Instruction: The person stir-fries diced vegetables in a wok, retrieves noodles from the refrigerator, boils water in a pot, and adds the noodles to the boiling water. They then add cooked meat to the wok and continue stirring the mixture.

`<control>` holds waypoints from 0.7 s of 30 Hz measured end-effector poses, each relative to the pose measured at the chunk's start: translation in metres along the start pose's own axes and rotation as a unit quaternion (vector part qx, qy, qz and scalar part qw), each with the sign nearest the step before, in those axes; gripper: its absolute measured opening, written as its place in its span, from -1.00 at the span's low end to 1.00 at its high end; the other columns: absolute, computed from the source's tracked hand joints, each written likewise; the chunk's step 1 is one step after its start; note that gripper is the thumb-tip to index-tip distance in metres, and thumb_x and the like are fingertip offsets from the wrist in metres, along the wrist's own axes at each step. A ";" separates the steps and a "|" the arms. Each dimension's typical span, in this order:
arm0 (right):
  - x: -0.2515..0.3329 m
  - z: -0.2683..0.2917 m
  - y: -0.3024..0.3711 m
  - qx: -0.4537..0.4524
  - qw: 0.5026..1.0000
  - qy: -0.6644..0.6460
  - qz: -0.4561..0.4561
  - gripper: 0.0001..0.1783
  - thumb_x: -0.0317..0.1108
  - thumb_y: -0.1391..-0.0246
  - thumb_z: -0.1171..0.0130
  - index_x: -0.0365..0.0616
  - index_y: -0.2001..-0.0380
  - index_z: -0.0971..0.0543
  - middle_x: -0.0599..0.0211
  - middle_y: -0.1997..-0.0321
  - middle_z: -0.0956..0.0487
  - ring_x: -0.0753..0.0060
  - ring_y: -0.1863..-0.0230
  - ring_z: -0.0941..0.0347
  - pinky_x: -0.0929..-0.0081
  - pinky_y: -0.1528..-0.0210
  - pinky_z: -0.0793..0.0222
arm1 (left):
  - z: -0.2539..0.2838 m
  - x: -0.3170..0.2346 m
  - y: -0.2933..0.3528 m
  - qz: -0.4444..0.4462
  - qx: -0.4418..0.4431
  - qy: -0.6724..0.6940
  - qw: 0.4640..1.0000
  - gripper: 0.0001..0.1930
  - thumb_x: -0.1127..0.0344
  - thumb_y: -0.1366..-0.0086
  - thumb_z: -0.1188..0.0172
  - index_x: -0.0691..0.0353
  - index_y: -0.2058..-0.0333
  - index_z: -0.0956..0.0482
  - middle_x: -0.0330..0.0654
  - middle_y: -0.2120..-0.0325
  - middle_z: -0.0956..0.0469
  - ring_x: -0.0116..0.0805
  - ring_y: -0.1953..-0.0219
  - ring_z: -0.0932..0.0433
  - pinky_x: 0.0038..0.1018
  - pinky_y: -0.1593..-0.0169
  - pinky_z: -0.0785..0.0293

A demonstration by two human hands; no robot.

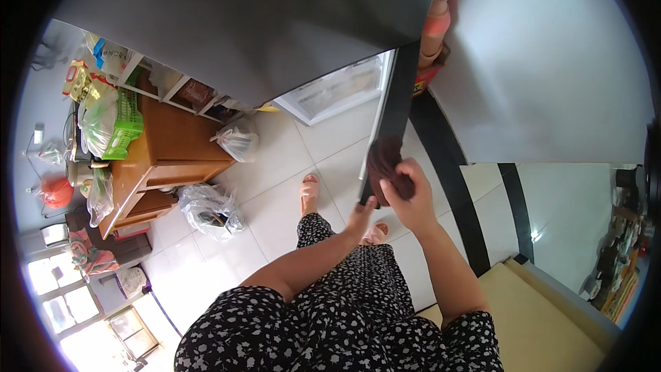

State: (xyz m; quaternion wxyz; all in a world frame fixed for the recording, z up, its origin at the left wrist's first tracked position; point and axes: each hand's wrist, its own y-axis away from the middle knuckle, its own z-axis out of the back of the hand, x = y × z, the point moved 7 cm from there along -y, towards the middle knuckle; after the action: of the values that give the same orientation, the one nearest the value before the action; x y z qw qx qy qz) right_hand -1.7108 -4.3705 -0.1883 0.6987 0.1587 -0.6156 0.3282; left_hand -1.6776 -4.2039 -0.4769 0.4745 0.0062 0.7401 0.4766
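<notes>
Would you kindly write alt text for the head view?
Seen from above, a person's right hand presses a dark brown cloth against a dark door edge, the left hand beside it. A wooden table and plastic bags stand left on the tiled floor.

Plastic bags (210,210) on tiled floor (275,213)

Wiping a dark door edge with a brown cloth.
Right hand (411,201) pressing brown cloth (385,162) against door edge (396,107); left hand (360,218) just beside, fingertips touching the lower edge.
</notes>
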 end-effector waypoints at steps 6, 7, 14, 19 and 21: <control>-0.102 -0.001 -0.016 -0.013 0.965 0.260 0.029 -0.71 -0.46 0.06 -0.23 -0.11 0.25 -0.40 0.23 0.25 -0.46 0.11 0.15 -0.41 0.16 -0.05 -0.22 | -0.074 0.041 0.010 0.161 0.073 -0.211 0.961 -0.24 -0.35 -0.16 -0.09 0.26 -0.01 -0.31 -0.23 0.39 -0.40 -0.36 0.41 -0.31 -0.43 0.33 -0.19; -0.121 -0.002 -0.010 -0.012 0.950 0.311 0.028 -0.68 -0.48 0.12 -0.26 -0.08 0.25 -0.41 0.26 0.24 -0.46 0.13 0.13 -0.40 0.07 -0.11 -0.17 | -0.083 0.026 0.015 0.158 0.129 -0.217 0.955 -0.29 -0.31 -0.18 -0.09 0.24 0.00 -0.32 -0.27 0.44 -0.38 -0.41 0.47 -0.28 -0.45 0.39 -0.16; -0.142 -0.008 0.011 0.019 0.876 0.482 -0.002 -0.49 -0.46 0.41 -0.42 0.07 0.28 -0.45 0.38 0.13 -0.38 0.20 -0.05 -0.28 -0.26 -0.37 0.20 | -0.048 -0.009 0.004 0.146 0.288 -0.202 0.925 -0.59 0.06 -0.30 -0.12 0.28 0.07 -0.46 -0.23 0.17 -0.54 -0.43 0.18 -0.51 -0.48 0.09 -0.41; -0.161 0.066 0.009 -0.045 0.859 0.506 -0.069 -0.47 -0.44 0.39 -0.41 0.04 0.26 -0.42 0.18 -0.12 -0.28 0.06 -0.27 -0.12 -0.29 -0.36 0.25 | 0.017 0.008 -0.048 0.076 0.248 -0.243 0.935 -0.64 0.11 -0.31 -0.09 0.32 0.10 -0.47 -0.25 0.36 -0.55 -0.50 0.31 -0.50 -0.52 0.23 -0.44; -0.168 0.097 0.000 -0.084 0.842 0.525 -0.086 -0.56 -0.41 0.30 -0.39 0.02 0.31 -0.40 0.08 -0.29 -0.18 -0.04 -0.34 -0.03 -0.23 -0.38 0.25 | 0.032 -0.003 -0.070 0.047 0.234 -0.298 0.924 -0.66 0.12 -0.31 -0.09 0.29 0.11 -0.48 -0.24 0.39 -0.56 -0.47 0.27 -0.53 -0.51 0.20 -0.45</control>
State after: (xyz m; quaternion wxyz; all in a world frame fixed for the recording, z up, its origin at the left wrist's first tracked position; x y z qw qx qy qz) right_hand -1.7885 -4.4754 -0.3321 0.9535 -0.0439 -0.1655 0.2479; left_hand -1.6219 -4.2213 -0.5277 0.6356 0.2933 0.6535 0.2879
